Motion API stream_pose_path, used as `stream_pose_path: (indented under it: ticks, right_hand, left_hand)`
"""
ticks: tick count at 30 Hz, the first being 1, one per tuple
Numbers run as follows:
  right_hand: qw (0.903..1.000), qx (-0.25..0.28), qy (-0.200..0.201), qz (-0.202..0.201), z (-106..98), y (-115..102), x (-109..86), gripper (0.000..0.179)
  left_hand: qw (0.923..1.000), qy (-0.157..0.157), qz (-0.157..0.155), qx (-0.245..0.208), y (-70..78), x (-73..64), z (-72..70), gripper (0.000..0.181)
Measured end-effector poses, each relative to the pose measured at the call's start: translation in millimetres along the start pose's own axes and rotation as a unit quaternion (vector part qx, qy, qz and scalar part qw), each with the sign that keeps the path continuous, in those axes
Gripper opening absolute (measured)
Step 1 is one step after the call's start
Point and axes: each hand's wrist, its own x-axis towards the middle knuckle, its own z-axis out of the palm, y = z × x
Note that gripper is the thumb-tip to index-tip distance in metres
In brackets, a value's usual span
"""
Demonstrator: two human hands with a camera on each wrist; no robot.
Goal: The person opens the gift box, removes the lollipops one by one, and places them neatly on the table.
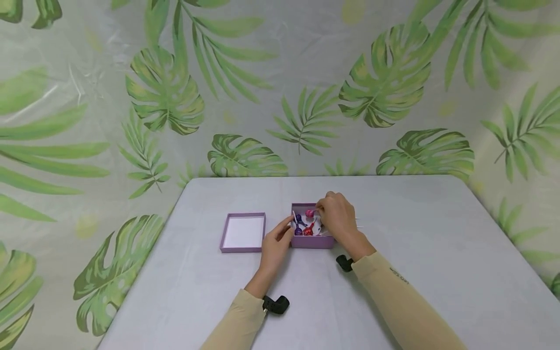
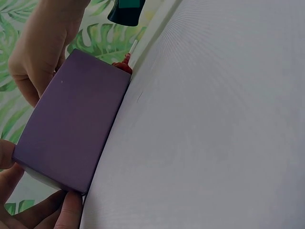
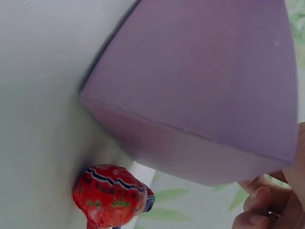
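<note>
Two hands: both at the box, one at each side.
Left hand [image 1: 275,245]: thumb and fingers grip the box's left end, near the front corner.
Right hand [image 1: 338,216]: reaches over the right side, apparently pinching the stick of a round pink-wrapped lollipop [image 1: 309,213]; its fingertips are partly hidden.
Purple rectangular card-like box [image 1: 312,242]: upright and open-topped on the surface [image 1: 415,218], its outer walls smooth and matte, edges crisp.
Inside the box: a shiny dark-purple lollipop [image 1: 298,232], a glossy red lollipop [image 1: 308,231] and a dark-blue lollipop [image 1: 299,218], with thin white sticks lying at various angles.
Progress: looks partway; several lollipops are in the box, others are outside it, and the lid is off.
Outside the box: a round red lollipop with green print and a zigzag band [image 3: 110,196], just beside the box, its wrapper crinkled; a dark wrapper [image 3: 149,198] shows partly behind.
Shallow purple-rimmed lid [image 1: 242,250]: left of the box, apart from it, white inside, flat.
Surface: covered in pale, smooth material.
Backdrop: glossy, creased white sheet with green leaf print [image 1: 166,92].
</note>
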Motion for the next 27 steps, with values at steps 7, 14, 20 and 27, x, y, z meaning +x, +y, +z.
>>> stream_pose_path:
  ticks: [7, 14, 20, 27]
  right_hand:
    - [0.9997, 0.016, -0.008, 0.016, -8, -6, -2.6, 0.008]
    - [0.9998, 0.014, 0.008, 0.008, -16, -7, -6.1, 0.007]
    - [0.9998, 0.013, 0.014, 0.003, -27, -10, -10.0, 0.007]
    - [0.9993, 0.020, 0.030, -0.009, -42, -14, -16.8, 0.007]
  left_hand:
    - [1.0000, 0.002, -0.001, 0.004, -0.4, -2.3, -1.6, 0.036]
    - [1.0000, 0.002, 0.003, 0.001, -1.2, -2.3, -1.9, 0.035]
    - [1.0000, 0.001, -0.005, 0.005, -1.6, -1.1, -1.6, 0.036]
    - [0.9998, 0.003, 0.016, 0.013, -0.4, -0.6, -0.2, 0.035]
